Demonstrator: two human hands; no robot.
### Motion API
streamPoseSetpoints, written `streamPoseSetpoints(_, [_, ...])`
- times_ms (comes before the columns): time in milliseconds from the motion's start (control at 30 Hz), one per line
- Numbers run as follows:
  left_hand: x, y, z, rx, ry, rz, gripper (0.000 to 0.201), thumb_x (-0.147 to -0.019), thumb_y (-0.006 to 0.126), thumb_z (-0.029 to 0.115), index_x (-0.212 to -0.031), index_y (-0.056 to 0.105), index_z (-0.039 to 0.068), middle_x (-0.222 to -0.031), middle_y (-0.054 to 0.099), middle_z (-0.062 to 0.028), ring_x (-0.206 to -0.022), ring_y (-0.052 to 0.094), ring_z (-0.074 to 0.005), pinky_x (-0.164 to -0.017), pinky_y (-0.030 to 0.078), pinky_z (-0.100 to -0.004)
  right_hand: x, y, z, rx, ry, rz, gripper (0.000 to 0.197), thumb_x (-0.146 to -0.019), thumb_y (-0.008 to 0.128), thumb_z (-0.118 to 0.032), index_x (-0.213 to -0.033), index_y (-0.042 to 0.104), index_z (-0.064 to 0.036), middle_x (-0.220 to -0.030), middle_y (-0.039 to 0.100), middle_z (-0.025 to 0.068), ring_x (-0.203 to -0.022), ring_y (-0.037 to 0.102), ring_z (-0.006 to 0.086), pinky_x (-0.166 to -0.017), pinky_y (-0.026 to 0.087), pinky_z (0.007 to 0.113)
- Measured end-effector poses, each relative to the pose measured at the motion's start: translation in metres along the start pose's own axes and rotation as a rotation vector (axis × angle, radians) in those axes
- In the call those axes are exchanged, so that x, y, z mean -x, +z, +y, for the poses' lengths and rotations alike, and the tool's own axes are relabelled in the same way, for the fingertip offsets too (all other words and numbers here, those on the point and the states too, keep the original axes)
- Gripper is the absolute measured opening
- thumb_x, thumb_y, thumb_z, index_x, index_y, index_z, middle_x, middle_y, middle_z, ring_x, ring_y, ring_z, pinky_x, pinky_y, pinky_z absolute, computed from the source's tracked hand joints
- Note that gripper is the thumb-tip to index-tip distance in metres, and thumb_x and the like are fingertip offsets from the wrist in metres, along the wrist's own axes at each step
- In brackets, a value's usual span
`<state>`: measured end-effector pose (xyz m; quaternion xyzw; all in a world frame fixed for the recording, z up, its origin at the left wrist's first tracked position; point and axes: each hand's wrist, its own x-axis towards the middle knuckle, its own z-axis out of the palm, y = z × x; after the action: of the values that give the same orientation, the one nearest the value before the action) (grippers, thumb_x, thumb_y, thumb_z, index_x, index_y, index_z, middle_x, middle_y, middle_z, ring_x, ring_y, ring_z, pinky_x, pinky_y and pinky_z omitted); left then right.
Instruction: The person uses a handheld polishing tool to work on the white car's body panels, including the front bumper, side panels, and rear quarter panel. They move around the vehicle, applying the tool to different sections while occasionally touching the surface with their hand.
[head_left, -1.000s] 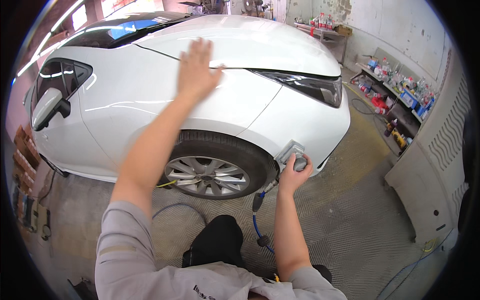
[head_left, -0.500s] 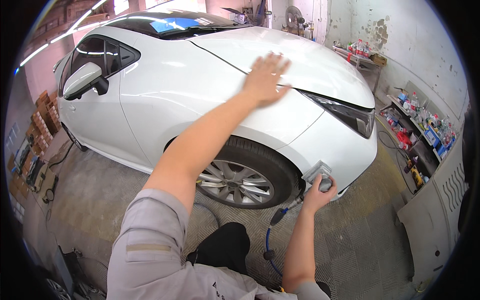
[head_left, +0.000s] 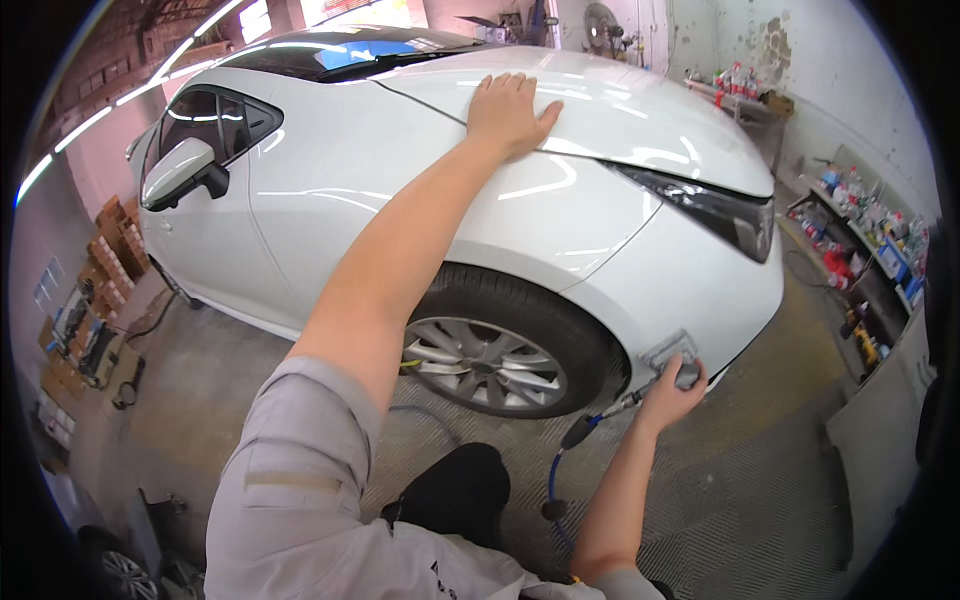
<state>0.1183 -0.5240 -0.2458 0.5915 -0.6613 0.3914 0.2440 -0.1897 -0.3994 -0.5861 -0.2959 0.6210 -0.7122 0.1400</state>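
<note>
My left hand lies flat, fingers spread, on the bonnet edge of a white car, holding nothing. My right hand grips a grey air sander pressed against the lower front bumper, just ahead of the front wheel. A blue air hose hangs from the tool down to the floor. My dark-trousered knee is low beside the wheel.
Shelves with bottles and cans line the right wall. A bench with more containers stands behind the car. Boxes and tools are stacked at the left wall. The floor is ribbed matting.
The view has swung, so the car sits further right and larger. My left hand stays flat on the bonnet. My right hand keeps the sander on the bumper.
</note>
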Motion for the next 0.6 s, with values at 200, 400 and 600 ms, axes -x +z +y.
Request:
streamPoseSetpoints(200, [0.004, 0.009, -0.002, 0.045, 0.007, 0.065, 0.069, -0.107, 0.048, 0.059, -0.148, 0.061, 0.005, -0.154, 0.061, -0.0152, -0.148, 0.051, -0.0296, -0.128, 0.030, -0.0458, 0.022, 0.015, -0.027, -0.159, -0.225, -0.054, 0.042, -0.095, 0.081, -0.021, -0.130, 0.067, -0.0024, -0.127, 0.058, 0.0165, -0.114, 0.060, 0.0331, -0.099, 0.051, 0.045])
streamPoseSetpoints(400, [0.006, 0.008, -0.003, 0.056, 0.001, 0.122, 0.069, -0.105, 0.050, 0.060, -0.145, 0.064, 0.005, -0.152, 0.063, -0.0140, -0.146, 0.053, -0.0287, -0.128, 0.031, -0.0456, -0.006, 0.009, 0.005, -0.009, -0.127, 0.039, 0.045, -0.096, 0.080, -0.028, -0.130, 0.067, -0.0025, -0.126, 0.057, 0.0195, -0.115, 0.061, 0.0357, -0.098, 0.053, 0.048])
streamPoseSetpoints(600, [0.001, 0.019, -0.010, 0.054, -0.011, 0.114, 0.070, -0.102, 0.054, 0.062, -0.139, 0.069, 0.004, -0.145, 0.067, -0.0164, -0.140, 0.057, -0.0312, -0.125, 0.036, -0.0462, -0.026, -0.005, 0.031, -0.041, 0.157, 0.069, 0.047, -0.097, 0.080, -0.029, -0.129, 0.066, 0.0013, -0.119, 0.065, 0.0213, -0.111, 0.065, 0.0348, -0.099, 0.054, 0.046])
